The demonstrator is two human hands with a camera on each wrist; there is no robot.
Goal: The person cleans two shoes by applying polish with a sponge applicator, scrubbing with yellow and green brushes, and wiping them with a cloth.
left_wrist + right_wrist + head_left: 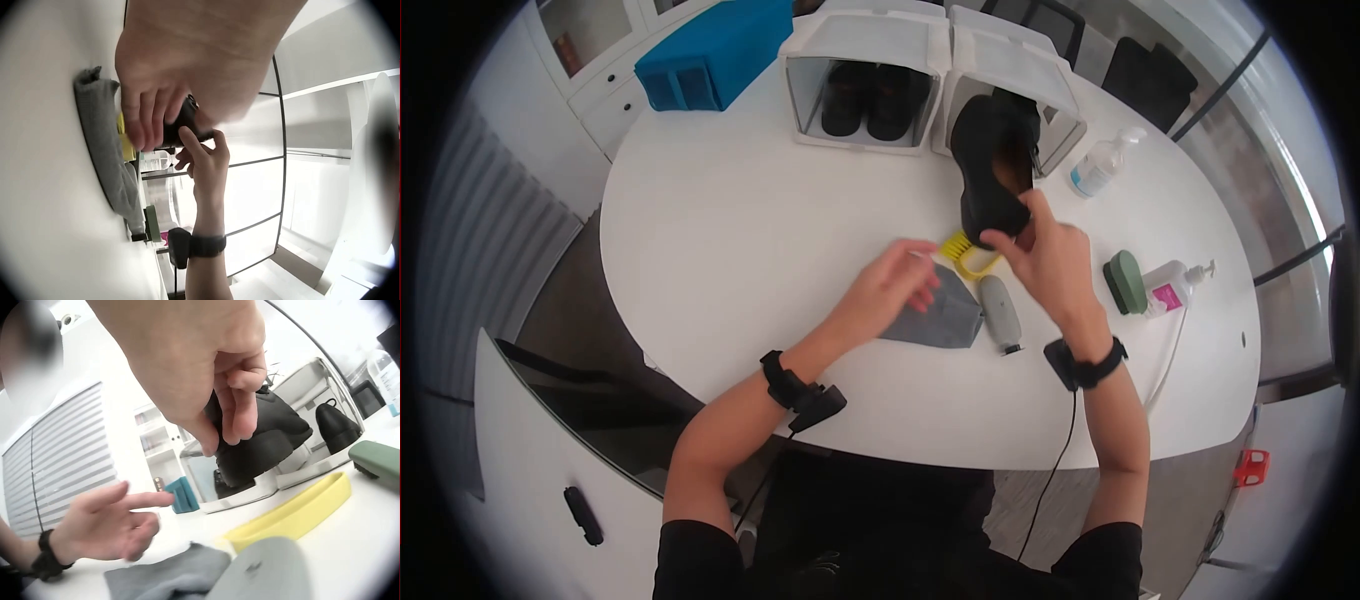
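Observation:
My right hand (1055, 255) grips a black shoe (975, 160) at its heel, thumb on one side and fingers on the other. The shoe is held over the table, its toe toward the opening of the right white shoe box (1000, 45). Another black shoe (336, 427) shows inside that box in the right wrist view. My left hand (885, 295) hovers with loosely spread fingers and holds nothing. Below it lies a grey cloth (948, 318). Beside the cloth are a yellow brush (956, 247), partly below the shoe, and a rounded grey object (1000, 312) with a dark end.
A left shoe box (860, 35) contains a pair of black shoes (867, 105). Farther left stands a blue fabric case (720, 55). To the right are a clear pump bottle (1100, 165), a green brush (1128, 282) and a white pump bottle (1170, 288) on the round table (720, 260).

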